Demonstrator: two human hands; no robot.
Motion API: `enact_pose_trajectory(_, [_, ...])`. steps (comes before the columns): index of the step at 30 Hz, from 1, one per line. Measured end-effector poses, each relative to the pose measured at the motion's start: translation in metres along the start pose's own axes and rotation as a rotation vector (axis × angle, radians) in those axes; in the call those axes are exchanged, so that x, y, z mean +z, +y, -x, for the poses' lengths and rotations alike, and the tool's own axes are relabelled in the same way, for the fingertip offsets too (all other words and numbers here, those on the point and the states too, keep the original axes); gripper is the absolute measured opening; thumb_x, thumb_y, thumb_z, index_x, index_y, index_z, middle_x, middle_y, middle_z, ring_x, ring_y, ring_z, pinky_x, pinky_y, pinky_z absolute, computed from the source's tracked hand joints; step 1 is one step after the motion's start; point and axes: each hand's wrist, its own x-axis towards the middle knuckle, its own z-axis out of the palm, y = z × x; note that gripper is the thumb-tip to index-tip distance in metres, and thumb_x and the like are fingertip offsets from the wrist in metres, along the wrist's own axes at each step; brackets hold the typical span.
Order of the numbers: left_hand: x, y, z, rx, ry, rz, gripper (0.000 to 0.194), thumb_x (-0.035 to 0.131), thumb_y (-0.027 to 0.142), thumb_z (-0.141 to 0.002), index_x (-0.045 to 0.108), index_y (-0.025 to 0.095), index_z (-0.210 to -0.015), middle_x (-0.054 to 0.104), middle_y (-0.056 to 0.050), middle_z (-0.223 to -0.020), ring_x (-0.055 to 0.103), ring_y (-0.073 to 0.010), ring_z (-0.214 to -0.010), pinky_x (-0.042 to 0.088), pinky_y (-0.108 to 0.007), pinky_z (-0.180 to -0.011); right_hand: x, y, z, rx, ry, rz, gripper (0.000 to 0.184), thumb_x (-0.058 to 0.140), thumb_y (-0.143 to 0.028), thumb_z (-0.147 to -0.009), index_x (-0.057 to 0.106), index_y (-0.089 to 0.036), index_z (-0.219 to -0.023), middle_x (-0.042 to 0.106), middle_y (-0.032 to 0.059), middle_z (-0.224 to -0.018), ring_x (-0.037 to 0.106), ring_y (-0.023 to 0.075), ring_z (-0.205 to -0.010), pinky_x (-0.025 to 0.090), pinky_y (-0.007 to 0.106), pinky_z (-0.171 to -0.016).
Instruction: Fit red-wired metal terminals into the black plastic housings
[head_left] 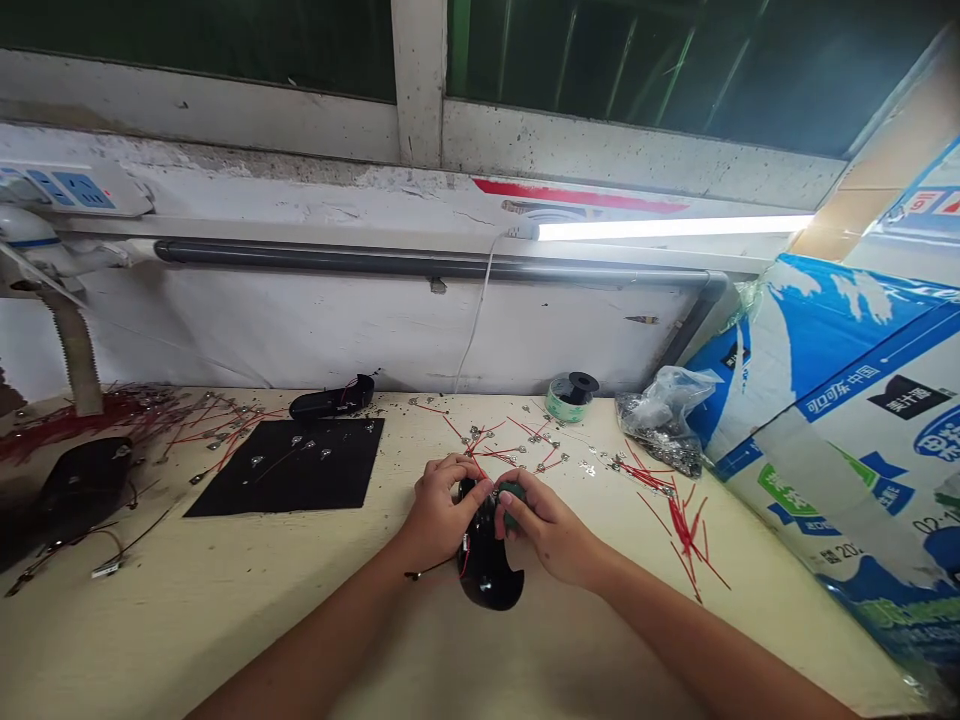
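Note:
A glossy black plastic shell (489, 578) shaped like a computer mouse lies on the pale table (225, 620) in front of me. My left hand (437, 508) grips its upper left side with curled fingers. My right hand (546, 526) is closed at its upper right side, pinching a small dark green part (511, 494) against the shell. Thin red wires run out from under my fingers. A thin black lead trails from the shell toward my left wrist.
Red wires with metal tabs (525, 445) are scattered behind my hands, and more (686, 525) lie to the right. A black mat (292, 462), another black shell (330, 400), a solder spool (570, 395), a bag of parts (660, 415) and a blue-and-white carton (847, 440) surround the spot.

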Motion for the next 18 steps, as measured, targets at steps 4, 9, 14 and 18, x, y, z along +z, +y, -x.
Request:
enact_pose_trajectory(4, [-0.0004, -0.0003, 0.0004, 0.012, -0.013, 0.014, 0.017, 0.062, 0.04, -0.085, 0.07, 0.024, -0.083, 0.071, -0.006, -0.105, 0.055, -0.0274, -0.114, 0.038, -0.045, -0.106, -0.0012, -0.0017, 0.0008, -0.006, -0.018, 0.054, 0.046, 0.053, -0.067, -0.092, 0.051, -0.02, -0.089, 0.059, 0.0004, -0.072, 0.051, 0.0156, -0.069, 0.042, 0.031, -0.068])
enact_pose_trajectory(9, [-0.0032, 0.0001, 0.0003, 0.004, -0.029, 0.04, 0.018, 0.067, 0.041, -0.083, 0.071, 0.023, -0.081, 0.07, -0.006, -0.106, 0.057, -0.0269, -0.114, 0.04, -0.043, -0.106, -0.0018, -0.0018, 0.0006, -0.001, 0.002, 0.03, 0.046, 0.054, -0.067, -0.091, 0.05, -0.021, -0.088, 0.059, -0.0003, -0.071, 0.051, 0.0155, -0.067, 0.042, 0.031, -0.068])
enact_pose_trajectory(14, [-0.0052, 0.001, -0.0005, 0.001, 0.001, 0.107, 0.018, 0.066, 0.039, -0.084, 0.07, 0.022, -0.08, 0.068, -0.006, -0.1, 0.06, -0.0251, -0.108, 0.043, -0.041, -0.103, -0.0021, 0.0025, -0.0008, -0.017, 0.088, 0.003, 0.045, 0.054, -0.067, -0.092, 0.047, -0.022, -0.088, 0.056, -0.0018, -0.068, 0.048, 0.0147, -0.064, 0.04, 0.03, -0.064])
enact_pose_trajectory(18, [-0.0018, 0.0007, 0.0022, 0.016, 0.017, 0.051, 0.014, 0.07, 0.037, -0.082, 0.073, 0.024, -0.077, 0.068, -0.005, -0.102, 0.057, -0.0259, -0.111, 0.04, -0.042, -0.105, -0.0017, 0.006, 0.0007, -0.048, 0.105, 0.04, 0.042, 0.045, -0.064, -0.098, 0.041, -0.023, -0.088, 0.057, -0.002, -0.069, 0.046, 0.0148, -0.064, 0.04, 0.03, -0.065])
